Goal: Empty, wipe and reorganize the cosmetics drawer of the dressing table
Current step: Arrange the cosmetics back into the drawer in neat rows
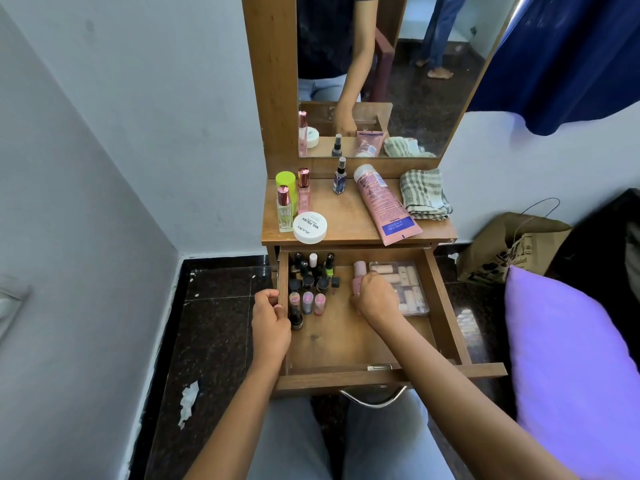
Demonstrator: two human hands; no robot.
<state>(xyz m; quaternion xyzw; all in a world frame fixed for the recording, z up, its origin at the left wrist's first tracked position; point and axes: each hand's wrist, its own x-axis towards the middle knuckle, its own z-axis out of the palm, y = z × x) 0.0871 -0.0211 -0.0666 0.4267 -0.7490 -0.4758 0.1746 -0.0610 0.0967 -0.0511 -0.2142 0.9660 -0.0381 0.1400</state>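
Drawer (346, 344) is seen pulled out beneath the tabletop (349, 216) of the dressing table. At its left rear a tight cluster of small dark-capped bottles (313, 273) is packed; an exact count cannot be made. Three pink-topped tubes (307, 302) are stood in a row just in front of the cluster. One clear packet (408, 289) of pale pieces is laid at the right rear. One pink bottle (359, 271) is gripped by the right hand (375, 301), fingers clamped round it, beside the packet. The left hand (270, 318) is curled over the drawer's left wall. On the tabletop are counted two pink-capped perfume bottles (284, 211), one green-lidded container (286, 183), one white tub (310, 227), one spray bottle (340, 176), one pink tube (386, 207) lying flat and one folded checked cloth (424, 194). One paper bag (502, 251) and one purple cushion (571, 358) are noted to the right
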